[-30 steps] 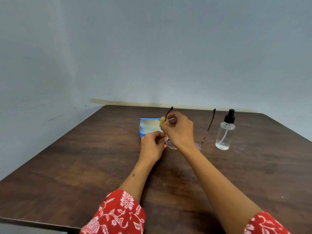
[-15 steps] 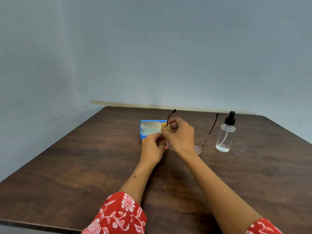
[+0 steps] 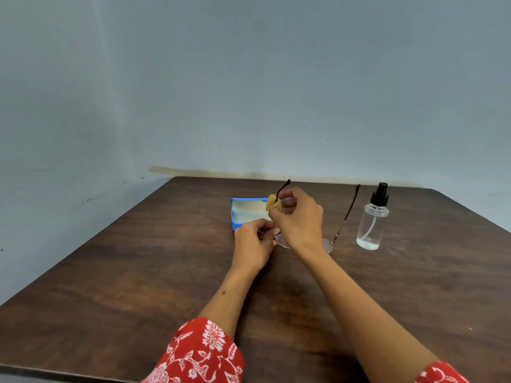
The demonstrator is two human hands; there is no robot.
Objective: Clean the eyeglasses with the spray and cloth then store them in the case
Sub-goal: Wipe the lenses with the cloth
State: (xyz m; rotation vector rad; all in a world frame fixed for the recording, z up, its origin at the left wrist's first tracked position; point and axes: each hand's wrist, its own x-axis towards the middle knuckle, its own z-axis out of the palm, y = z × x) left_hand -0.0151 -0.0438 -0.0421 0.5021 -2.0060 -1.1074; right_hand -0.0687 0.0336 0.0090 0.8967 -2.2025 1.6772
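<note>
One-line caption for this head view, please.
Left hand steadies eyeglasses while right hand rubs yellow cloth along one temple, beside blue case and spray bottle.

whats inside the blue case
The open case shows only a pale lining; no glasses are in it. Its right end is hidden behind the right hand and cloth.

On the bench (image 3: 116, 275), the case (image 3: 243, 212) lies open toward the far middle. Just near and right of it are the glasses (image 3: 329, 243), temples pointing far. The left hand (image 3: 253, 243) and right hand (image 3: 300, 221) meet over their left part, the cloth (image 3: 272, 203) in the right. The spray (image 3: 373, 218) stands right of the glasses, apart.
</note>
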